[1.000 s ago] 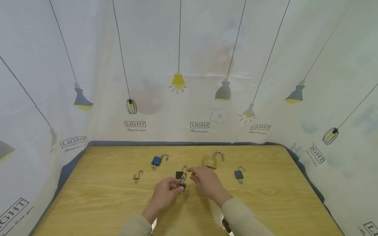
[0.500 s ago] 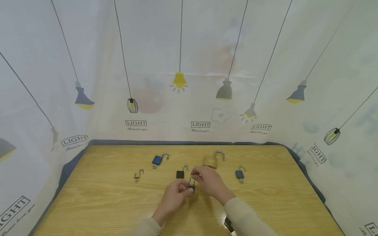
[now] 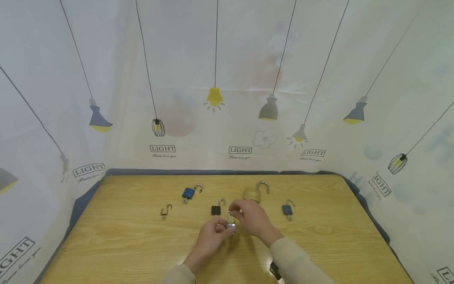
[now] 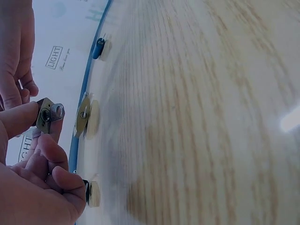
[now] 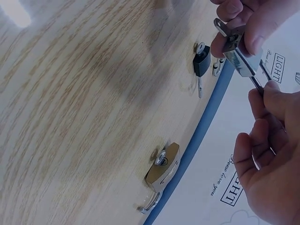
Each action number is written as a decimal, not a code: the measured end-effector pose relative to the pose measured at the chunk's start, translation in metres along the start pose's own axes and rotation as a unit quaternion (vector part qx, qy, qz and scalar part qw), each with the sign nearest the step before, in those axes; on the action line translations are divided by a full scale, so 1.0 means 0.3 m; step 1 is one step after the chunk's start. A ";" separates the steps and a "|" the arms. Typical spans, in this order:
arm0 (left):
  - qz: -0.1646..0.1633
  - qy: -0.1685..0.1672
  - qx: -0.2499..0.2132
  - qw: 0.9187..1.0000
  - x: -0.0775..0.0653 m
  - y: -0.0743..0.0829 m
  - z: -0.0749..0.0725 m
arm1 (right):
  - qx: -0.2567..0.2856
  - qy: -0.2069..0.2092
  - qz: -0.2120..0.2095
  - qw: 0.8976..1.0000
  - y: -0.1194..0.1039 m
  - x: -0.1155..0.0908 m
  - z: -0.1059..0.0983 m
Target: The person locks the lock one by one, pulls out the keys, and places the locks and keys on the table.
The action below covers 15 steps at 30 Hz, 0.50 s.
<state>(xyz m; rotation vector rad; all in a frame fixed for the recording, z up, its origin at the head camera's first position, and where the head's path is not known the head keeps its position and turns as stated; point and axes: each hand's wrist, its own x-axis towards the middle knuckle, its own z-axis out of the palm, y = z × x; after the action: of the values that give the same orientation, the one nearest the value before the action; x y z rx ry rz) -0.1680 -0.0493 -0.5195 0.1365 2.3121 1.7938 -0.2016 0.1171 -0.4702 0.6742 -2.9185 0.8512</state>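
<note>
A small padlock (image 3: pixel 231 227) with a shiny face is held upright between my two hands, above the table. My left hand (image 3: pixel 209 236) pinches its body between thumb and fingers. My right hand (image 3: pixel 253 219) grips the top of its steel shackle, as the right wrist view also shows. From the underside of the body a key (image 4: pixel 57 112) sticks out. Just behind the hands lies a black padlock (image 3: pixel 216 210), its shackle swung out. Beyond the right hand is a large brass padlock (image 3: pixel 251 195), partly covered by that hand.
Near the back left lie a blue padlock (image 3: pixel 188 193) and a small brass padlock (image 3: pixel 164 212). Another blue padlock (image 3: pixel 287 210) is at the right. All lie on the wooden table (image 3: pixel 117 244) with shackles swung out. A printed curtain (image 3: pixel 198 157) surrounds the table.
The left hand has brought the padlock to the right, and the right hand has taken hold of its shackle. The padlock has since turned, its shiny face now showing.
</note>
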 end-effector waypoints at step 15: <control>-0.006 -0.014 -0.037 0.999 0.008 -0.014 0.010 | -0.001 0.005 -0.004 1.000 0.001 -0.009 -0.003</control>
<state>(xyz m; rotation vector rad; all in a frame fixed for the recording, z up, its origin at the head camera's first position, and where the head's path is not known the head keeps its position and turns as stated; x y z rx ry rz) -0.1694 -0.0472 -0.5246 0.1349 2.2192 1.8553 -0.1993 0.1189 -0.4698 0.6784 -2.9047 0.8477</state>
